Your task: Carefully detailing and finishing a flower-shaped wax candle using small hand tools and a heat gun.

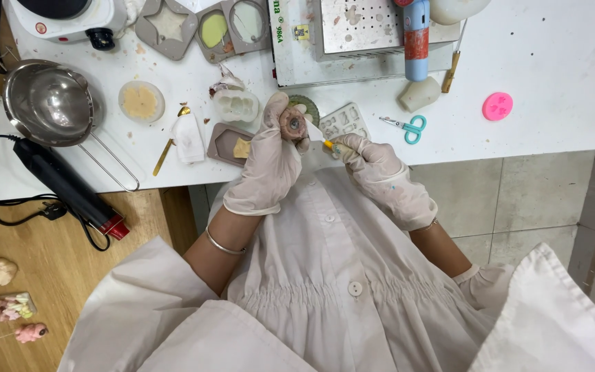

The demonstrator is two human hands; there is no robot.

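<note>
My left hand, in a white glove, holds a small round brownish moulded piece up near the table's front edge. My right hand, also gloved, grips a small tool with a yellow handle whose pale blade touches that piece from the right. Both hands are over my lap, just in front of the white table. A clear mould sheet with several small cavities lies right behind the hands.
On the table: a steel pot with wire handle, a hot plate, grey moulds, a wax-filled dish, small scissors, a pink round mould, a blue-red tool. A black heat gun lies on the wooden side surface.
</note>
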